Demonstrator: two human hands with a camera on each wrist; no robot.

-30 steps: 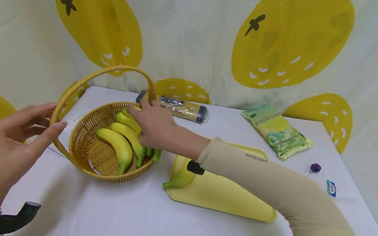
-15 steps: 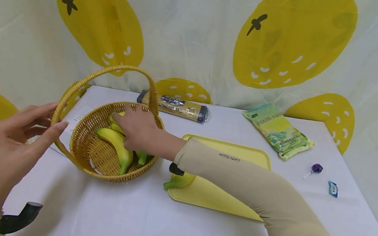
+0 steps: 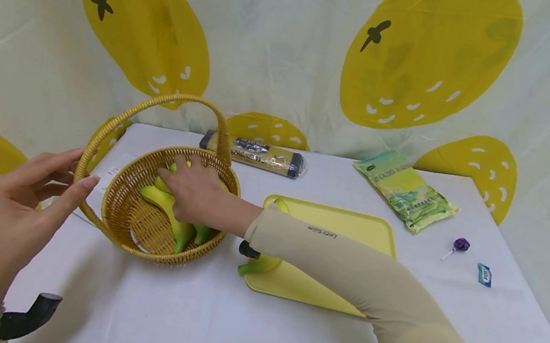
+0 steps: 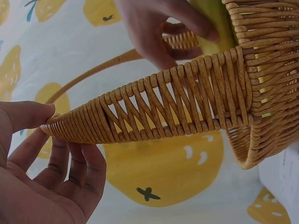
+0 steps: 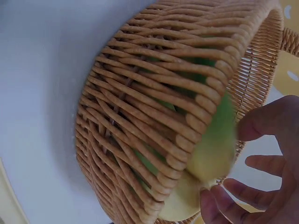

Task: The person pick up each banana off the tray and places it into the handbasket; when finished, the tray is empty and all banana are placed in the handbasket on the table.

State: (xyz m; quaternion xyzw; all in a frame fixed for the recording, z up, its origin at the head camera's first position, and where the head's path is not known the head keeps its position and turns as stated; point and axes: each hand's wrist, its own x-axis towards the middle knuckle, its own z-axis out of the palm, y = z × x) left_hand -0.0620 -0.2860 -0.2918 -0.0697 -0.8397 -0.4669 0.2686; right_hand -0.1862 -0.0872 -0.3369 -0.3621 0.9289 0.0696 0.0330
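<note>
A wicker basket (image 3: 160,259) stands at the left of the table with several bananas (image 3: 169,205) in it. My left hand (image 3: 21,210) pinches its arched handle (image 3: 106,132) between thumb and fingers; the left wrist view shows this grip closely. My right hand (image 3: 196,191) is inside the basket, over the bananas and partly covering them. In the right wrist view, its fingers (image 5: 247,196) are spread, with thumb and fingertips at the surface of a blurred banana (image 5: 212,154). Another banana (image 3: 264,265) lies on the left end of a yellow tray (image 3: 336,215), partly behind the right sleeve.
A wrapped pack of spaghetti (image 3: 256,155) lies behind the basket. To the right are a green-yellow packet (image 3: 405,189), a purple lollipop (image 3: 460,244) and a small blue-white wrapped sweet (image 3: 484,274). A printed curtain (image 3: 278,53) hangs behind the table.
My right hand has moved left, from the basket's right rim to deeper over the bananas, then shifted only slightly. My left hand keeps its hold on the handle.
</note>
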